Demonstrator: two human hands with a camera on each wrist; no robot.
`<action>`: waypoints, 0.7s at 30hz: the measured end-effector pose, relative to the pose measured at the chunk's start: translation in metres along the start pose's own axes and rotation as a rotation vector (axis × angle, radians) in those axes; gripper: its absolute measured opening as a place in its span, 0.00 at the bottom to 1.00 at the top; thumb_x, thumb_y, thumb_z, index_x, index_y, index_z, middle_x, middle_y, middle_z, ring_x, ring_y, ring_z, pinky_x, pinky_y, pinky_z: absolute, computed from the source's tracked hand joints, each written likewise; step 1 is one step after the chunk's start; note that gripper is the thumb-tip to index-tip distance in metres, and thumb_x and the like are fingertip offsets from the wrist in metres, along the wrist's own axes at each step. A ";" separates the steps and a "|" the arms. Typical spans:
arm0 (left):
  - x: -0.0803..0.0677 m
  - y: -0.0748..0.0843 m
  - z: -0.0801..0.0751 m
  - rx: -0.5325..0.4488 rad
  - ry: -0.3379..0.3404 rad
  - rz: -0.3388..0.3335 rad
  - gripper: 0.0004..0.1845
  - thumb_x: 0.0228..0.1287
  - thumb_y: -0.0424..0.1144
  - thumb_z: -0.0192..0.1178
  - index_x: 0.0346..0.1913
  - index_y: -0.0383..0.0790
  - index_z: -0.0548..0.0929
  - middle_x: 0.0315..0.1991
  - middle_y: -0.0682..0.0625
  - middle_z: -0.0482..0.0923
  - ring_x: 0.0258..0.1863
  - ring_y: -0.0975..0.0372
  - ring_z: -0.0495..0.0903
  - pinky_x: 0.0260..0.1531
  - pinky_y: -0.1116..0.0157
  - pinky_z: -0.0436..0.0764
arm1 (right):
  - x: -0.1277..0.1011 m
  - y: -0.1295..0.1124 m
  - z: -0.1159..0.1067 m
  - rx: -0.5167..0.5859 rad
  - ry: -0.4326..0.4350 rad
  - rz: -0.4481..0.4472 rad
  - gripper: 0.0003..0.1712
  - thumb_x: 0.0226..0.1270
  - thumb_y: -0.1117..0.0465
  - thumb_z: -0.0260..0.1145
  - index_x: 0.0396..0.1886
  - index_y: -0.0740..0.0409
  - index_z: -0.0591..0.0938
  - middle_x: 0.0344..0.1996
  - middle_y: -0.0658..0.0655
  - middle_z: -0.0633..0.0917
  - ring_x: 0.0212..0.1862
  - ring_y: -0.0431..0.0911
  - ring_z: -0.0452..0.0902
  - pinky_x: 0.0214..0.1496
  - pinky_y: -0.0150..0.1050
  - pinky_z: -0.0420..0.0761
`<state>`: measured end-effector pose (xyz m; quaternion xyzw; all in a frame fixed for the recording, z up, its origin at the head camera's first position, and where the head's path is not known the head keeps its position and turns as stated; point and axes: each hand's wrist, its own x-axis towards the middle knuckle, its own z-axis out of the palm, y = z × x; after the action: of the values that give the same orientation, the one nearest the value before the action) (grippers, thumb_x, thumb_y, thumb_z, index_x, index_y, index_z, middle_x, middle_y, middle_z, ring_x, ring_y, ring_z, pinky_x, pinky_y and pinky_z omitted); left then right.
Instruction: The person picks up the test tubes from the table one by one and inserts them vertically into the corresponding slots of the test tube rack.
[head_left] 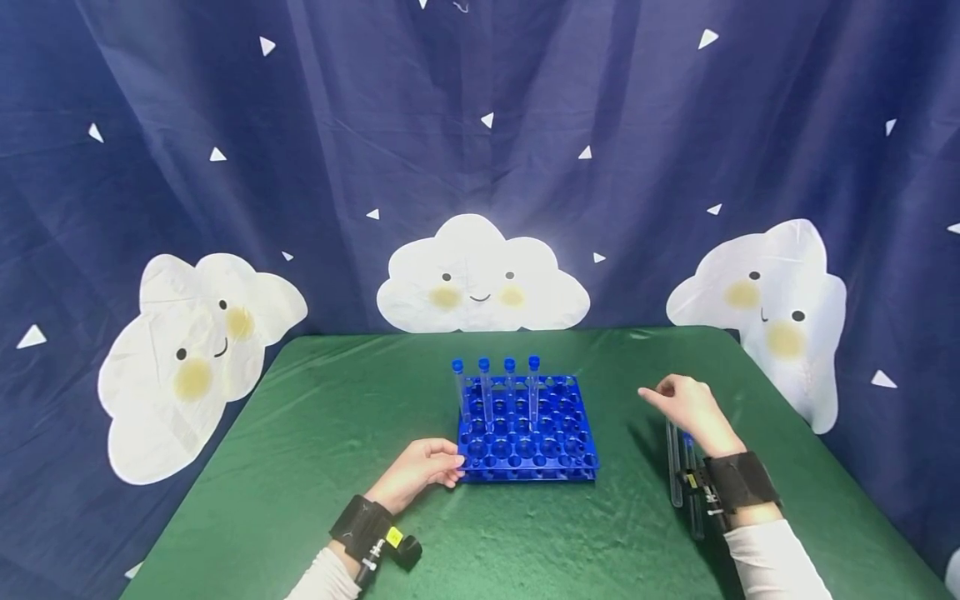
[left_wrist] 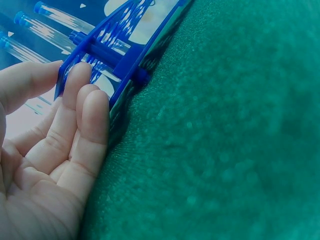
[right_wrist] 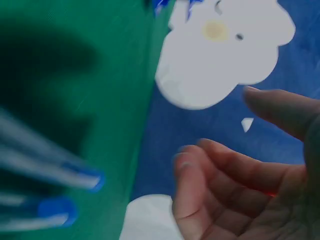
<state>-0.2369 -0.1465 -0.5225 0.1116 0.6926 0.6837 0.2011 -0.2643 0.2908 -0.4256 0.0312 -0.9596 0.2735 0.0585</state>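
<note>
head view: a green table (head_left: pixel 315 467) fills the lower half of the frame, with a dark blue curtain (head_left: pixel 300 125) printed with white clouds behind it.
rack: a blue tube rack (head_left: pixel 525 429) sits at the centre of the table, flat on the cloth.
tubes in rack: four capped tubes (head_left: pixel 497 387) stand upright in the back row, toward the rack's left side; every other hole that shows is unfilled.
loose tubes: several tubes (head_left: pixel 677 467) lie flat on the cloth at lower right, just beside and partly under the right wrist; the count cannot be told.
left hand: the left hand (head_left: pixel 420 471) rests at the rack's near left corner, lower centre of the frame. in the left wrist view its fingers (left_wrist: pixel 82 107) lie straight against the rack's edge (left_wrist: pixel 125 75), steadying it rather than gripping.
right hand: the right hand (head_left: pixel 686 404) hovers right of the rack, above the far end of the loose tubes. in the right wrist view its fingers (right_wrist: pixel 210 170) are loosely curled and hold nothing; it is released.
progress: judged early. four tubes are seated, the loose ones remain on the cloth, and most of the rack is left to fill.
</note>
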 end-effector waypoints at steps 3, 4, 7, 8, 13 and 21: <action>0.000 0.000 0.000 0.000 0.001 0.001 0.11 0.63 0.36 0.64 0.43 0.32 0.78 0.32 0.52 0.84 0.32 0.63 0.83 0.34 0.68 0.85 | -0.001 0.010 0.001 -0.033 -0.077 0.062 0.22 0.67 0.47 0.62 0.24 0.63 0.79 0.19 0.53 0.76 0.23 0.45 0.69 0.25 0.37 0.69; 0.000 0.000 0.000 0.000 0.002 0.001 0.11 0.63 0.36 0.64 0.43 0.32 0.78 0.32 0.52 0.84 0.32 0.63 0.83 0.34 0.68 0.85 | -0.001 0.012 0.002 -0.045 -0.093 0.079 0.23 0.66 0.48 0.63 0.19 0.60 0.76 0.16 0.51 0.72 0.21 0.44 0.66 0.24 0.36 0.66; -0.001 0.000 0.000 0.001 0.006 0.000 0.12 0.63 0.36 0.63 0.44 0.32 0.78 0.32 0.52 0.84 0.32 0.63 0.83 0.34 0.68 0.85 | -0.002 0.019 0.005 -0.086 -0.110 0.113 0.25 0.64 0.50 0.64 0.12 0.54 0.66 0.12 0.47 0.63 0.17 0.43 0.61 0.21 0.35 0.62; -0.001 0.000 0.000 0.002 0.008 0.000 0.12 0.63 0.36 0.63 0.44 0.32 0.78 0.32 0.52 0.84 0.32 0.63 0.83 0.34 0.68 0.85 | -0.002 0.020 0.007 -0.100 -0.106 0.116 0.26 0.64 0.51 0.64 0.11 0.52 0.64 0.11 0.47 0.62 0.17 0.43 0.60 0.21 0.36 0.62; -0.001 0.000 0.001 0.004 0.011 0.002 0.12 0.63 0.36 0.63 0.44 0.31 0.78 0.32 0.52 0.83 0.32 0.63 0.82 0.34 0.68 0.85 | -0.002 0.027 0.011 -0.144 -0.077 0.122 0.20 0.60 0.55 0.66 0.14 0.58 0.71 0.14 0.54 0.72 0.20 0.48 0.70 0.23 0.42 0.70; 0.000 0.000 0.000 -0.001 0.008 0.000 0.12 0.63 0.35 0.63 0.44 0.31 0.78 0.32 0.52 0.84 0.32 0.63 0.82 0.34 0.68 0.85 | -0.001 0.031 0.014 -0.143 -0.130 0.151 0.15 0.55 0.58 0.67 0.24 0.66 0.75 0.21 0.58 0.74 0.25 0.51 0.72 0.27 0.45 0.74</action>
<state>-0.2369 -0.1462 -0.5225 0.1090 0.6929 0.6846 0.1984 -0.2676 0.3097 -0.4539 -0.0280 -0.9780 0.2054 -0.0226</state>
